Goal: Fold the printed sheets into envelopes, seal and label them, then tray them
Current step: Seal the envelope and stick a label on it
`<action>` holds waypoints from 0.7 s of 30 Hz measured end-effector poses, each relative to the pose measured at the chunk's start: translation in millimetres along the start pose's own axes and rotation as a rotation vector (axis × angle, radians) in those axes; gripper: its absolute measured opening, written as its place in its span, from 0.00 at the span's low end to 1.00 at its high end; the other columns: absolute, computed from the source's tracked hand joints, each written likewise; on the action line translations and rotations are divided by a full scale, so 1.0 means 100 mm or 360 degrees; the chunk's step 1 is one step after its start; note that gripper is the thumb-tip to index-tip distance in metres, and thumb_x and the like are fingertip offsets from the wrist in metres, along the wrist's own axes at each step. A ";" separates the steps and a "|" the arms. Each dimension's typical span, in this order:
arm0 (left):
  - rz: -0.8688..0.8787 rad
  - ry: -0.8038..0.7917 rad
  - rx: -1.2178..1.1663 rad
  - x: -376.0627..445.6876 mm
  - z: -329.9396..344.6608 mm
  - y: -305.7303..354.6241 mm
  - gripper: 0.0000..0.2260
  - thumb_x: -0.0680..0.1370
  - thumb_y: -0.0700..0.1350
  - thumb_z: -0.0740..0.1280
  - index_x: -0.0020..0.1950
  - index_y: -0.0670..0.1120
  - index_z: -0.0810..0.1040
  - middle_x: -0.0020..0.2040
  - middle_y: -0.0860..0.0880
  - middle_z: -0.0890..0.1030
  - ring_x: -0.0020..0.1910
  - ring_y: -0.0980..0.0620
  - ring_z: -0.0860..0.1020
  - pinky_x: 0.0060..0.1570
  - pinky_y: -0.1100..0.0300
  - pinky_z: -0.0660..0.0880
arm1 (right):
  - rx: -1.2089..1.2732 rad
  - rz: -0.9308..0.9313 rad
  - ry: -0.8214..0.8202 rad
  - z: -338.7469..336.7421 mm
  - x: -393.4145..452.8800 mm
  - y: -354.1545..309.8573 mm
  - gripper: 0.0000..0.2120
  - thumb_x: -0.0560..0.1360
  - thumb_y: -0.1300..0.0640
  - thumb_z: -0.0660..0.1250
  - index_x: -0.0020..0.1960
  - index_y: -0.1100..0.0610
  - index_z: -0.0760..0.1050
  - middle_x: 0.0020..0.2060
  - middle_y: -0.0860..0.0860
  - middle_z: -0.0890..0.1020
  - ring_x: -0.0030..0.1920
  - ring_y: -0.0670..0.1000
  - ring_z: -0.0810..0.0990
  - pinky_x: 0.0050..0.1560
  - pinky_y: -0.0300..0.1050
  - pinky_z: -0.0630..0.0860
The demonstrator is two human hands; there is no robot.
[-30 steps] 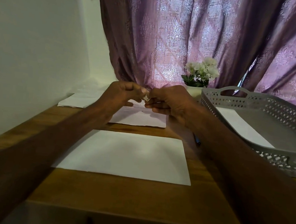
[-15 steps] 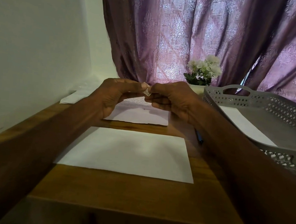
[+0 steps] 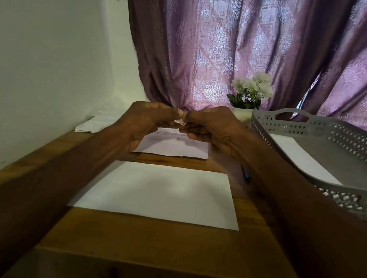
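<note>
My left hand (image 3: pixel 148 121) and my right hand (image 3: pixel 213 128) meet above the table, and both pinch one small white scrap, perhaps a sticker or label (image 3: pixel 180 120), between their fingertips. Below them a printed sheet (image 3: pixel 177 147) lies flat, partly hidden by my hands. Nearer to me rests a plain white envelope (image 3: pixel 158 193). A grey perforated tray (image 3: pixel 357 157) stands at the right with one white envelope (image 3: pixel 300 158) inside it.
More white paper (image 3: pixel 91 124) lies at the back left against the wall. A dark pen (image 3: pixel 247 176) shows beside my right forearm. A pot of white flowers (image 3: pixel 250 93) stands before the purple curtain. The wooden table's front edge (image 3: pixel 164 266) is close to me.
Both hands have risen slightly while still pinching the small scrap together. The papers and tray have not moved.
</note>
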State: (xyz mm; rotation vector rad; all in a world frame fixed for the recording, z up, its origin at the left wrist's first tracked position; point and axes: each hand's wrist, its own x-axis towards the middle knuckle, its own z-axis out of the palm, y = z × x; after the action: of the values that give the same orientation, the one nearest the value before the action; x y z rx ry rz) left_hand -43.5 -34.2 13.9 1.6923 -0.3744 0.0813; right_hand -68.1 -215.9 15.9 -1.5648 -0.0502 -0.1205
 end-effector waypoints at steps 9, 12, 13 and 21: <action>-0.0032 -0.0203 0.0018 -0.01 0.01 0.01 0.09 0.79 0.50 0.72 0.54 0.48 0.87 0.52 0.50 0.88 0.54 0.53 0.85 0.61 0.54 0.74 | -0.0047 -0.0009 -0.0002 -0.03 -0.01 -0.02 0.10 0.70 0.59 0.79 0.47 0.64 0.84 0.45 0.62 0.87 0.49 0.59 0.88 0.53 0.51 0.83; 0.0001 -0.0110 -0.0017 0.00 -0.01 0.01 0.09 0.77 0.47 0.74 0.54 0.45 0.87 0.51 0.47 0.88 0.50 0.55 0.86 0.57 0.57 0.73 | -0.0096 0.0022 -0.0015 -0.03 -0.02 -0.03 0.12 0.72 0.58 0.78 0.49 0.65 0.84 0.44 0.61 0.87 0.48 0.57 0.88 0.47 0.47 0.83; -0.0001 -0.0091 -0.0023 0.01 -0.01 0.01 0.10 0.77 0.48 0.75 0.54 0.45 0.87 0.50 0.47 0.88 0.50 0.55 0.86 0.58 0.56 0.73 | -0.0109 0.0020 0.0001 -0.03 -0.03 -0.03 0.11 0.72 0.57 0.78 0.49 0.64 0.84 0.43 0.60 0.88 0.48 0.57 0.88 0.47 0.48 0.83; -0.0044 0.0113 -0.0278 0.03 -0.21 0.09 0.10 0.75 0.48 0.77 0.53 0.45 0.86 0.52 0.45 0.88 0.57 0.47 0.85 0.64 0.53 0.74 | -0.0141 -0.0135 0.0304 -0.06 -0.10 -0.08 0.11 0.72 0.56 0.79 0.46 0.63 0.84 0.40 0.57 0.88 0.43 0.56 0.88 0.45 0.46 0.84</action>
State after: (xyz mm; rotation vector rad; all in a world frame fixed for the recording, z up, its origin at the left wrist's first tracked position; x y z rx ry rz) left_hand -39.7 -15.3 27.0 1.5174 -0.2966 0.0855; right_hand -78.9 -222.0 23.0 -1.6332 0.0400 -0.3423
